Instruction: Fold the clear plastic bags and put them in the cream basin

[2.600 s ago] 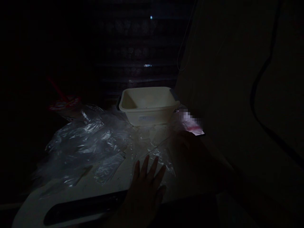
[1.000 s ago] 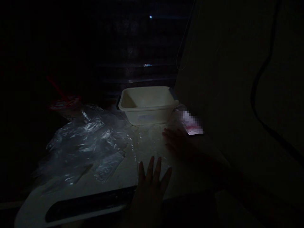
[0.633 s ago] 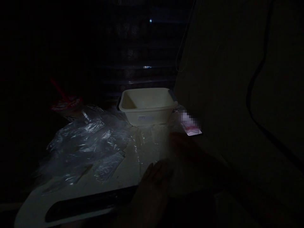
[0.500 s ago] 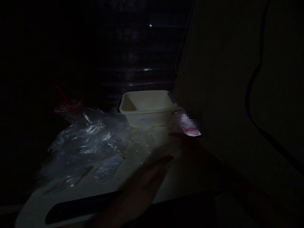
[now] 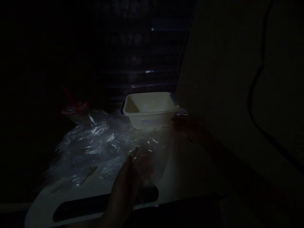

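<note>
The scene is very dark. My left hand point(image 5: 125, 182) is at the near edge of the white board, over its dark handle slot. Its thumb and fingers are around a clear plastic bag point(image 5: 156, 144), and some fingers show dimly through the film. Farther right, my right hand point(image 5: 185, 124) is beside the right end of a cream plastic basin point(image 5: 153, 119), near the bag's far edge. Shadow hides its fingers, so I cannot make out a grip. A pile of crumpled clear plastic bags point(image 5: 95, 145) lies left of my left hand.
The white board point(image 5: 42, 202) carries the bags and basin. A cup with a red patterned lid point(image 5: 74, 108) and red straw stands behind the pile at left. Dark slatted blinds point(image 5: 133, 60) are behind. A dark cable point(image 5: 251, 95) runs down the right wall.
My left hand has moved left and now has clear film about its fingers. My right hand has risen slightly beside the basin, where the bright pinkish packet is now mostly covered. The view shifted a little.
</note>
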The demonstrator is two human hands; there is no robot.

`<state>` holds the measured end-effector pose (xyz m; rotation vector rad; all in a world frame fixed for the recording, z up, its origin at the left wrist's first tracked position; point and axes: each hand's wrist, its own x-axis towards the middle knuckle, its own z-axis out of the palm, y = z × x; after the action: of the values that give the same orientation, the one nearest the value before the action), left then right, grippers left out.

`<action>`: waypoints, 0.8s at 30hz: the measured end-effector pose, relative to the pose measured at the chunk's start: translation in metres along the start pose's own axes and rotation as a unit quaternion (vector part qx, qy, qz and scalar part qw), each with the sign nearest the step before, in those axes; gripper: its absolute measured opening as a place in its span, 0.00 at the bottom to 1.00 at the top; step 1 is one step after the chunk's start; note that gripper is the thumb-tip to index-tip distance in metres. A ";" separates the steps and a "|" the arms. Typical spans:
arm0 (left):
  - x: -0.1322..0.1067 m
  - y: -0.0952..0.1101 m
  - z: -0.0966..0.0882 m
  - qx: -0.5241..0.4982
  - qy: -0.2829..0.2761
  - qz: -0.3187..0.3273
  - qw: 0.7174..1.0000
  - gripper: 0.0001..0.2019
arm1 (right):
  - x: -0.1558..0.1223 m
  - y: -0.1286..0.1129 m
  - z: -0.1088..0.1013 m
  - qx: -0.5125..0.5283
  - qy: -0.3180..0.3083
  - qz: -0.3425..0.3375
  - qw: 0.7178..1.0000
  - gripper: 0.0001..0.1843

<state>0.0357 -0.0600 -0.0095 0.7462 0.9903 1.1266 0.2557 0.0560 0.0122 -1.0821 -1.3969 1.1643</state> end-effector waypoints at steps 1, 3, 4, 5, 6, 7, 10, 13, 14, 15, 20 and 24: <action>-0.005 -0.007 0.002 -0.044 -0.007 -0.039 0.998 0.23 | 0.006 -0.007 0.004 -0.002 0.007 -0.013 1.000 0.14; -0.015 -0.022 0.007 -0.105 -0.021 -0.123 0.987 0.23 | 0.017 -0.019 0.014 -0.048 0.006 -0.040 0.998 0.15; -0.019 -0.029 0.009 -0.120 -0.035 -0.166 0.978 0.22 | 0.023 -0.024 0.020 -0.078 -0.006 -0.049 0.996 0.16; -0.021 -0.035 0.012 -0.134 -0.041 -0.193 0.971 0.23 | 0.028 -0.027 0.025 -0.113 -0.017 -0.058 0.992 0.15; -0.023 -0.039 0.013 -0.142 -0.033 -0.204 0.968 0.23 | 0.031 -0.029 0.031 -0.148 -0.030 -0.068 0.986 0.15; -0.024 -0.043 0.015 -0.144 -0.020 -0.204 0.968 0.24 | 0.033 -0.029 0.035 -0.180 -0.034 -0.086 0.979 0.14; -0.023 -0.050 0.016 -0.127 0.030 -0.164 0.978 0.24 | 0.028 -0.020 0.042 -0.288 0.010 -0.168 0.943 0.13; -0.022 -0.060 0.011 -0.061 0.013 -0.114 0.992 0.25 | 0.006 -0.001 0.037 -0.391 0.054 -0.223 0.891 0.13; -0.023 -0.065 0.008 -0.013 -0.012 -0.092 0.996 0.25 | -0.004 0.007 0.034 -0.420 0.047 -0.223 0.879 0.14; -0.025 -0.070 0.005 0.055 -0.047 -0.063 0.995 0.26 | -0.012 0.015 0.031 -0.452 0.030 -0.214 0.865 0.14; -0.038 -0.074 -0.006 0.392 -0.155 0.092 0.902 0.21 | -0.041 0.046 0.020 -0.601 -0.091 -0.191 0.771 0.16; -0.026 -0.053 -0.006 0.433 -0.178 0.136 0.873 0.19 | -0.047 0.053 0.018 -0.622 -0.107 -0.220 0.744 0.19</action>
<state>0.0470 -0.1002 -0.0524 1.7970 1.0773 0.6882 0.2460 0.0158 -0.0475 -1.3322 -2.5444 -0.1770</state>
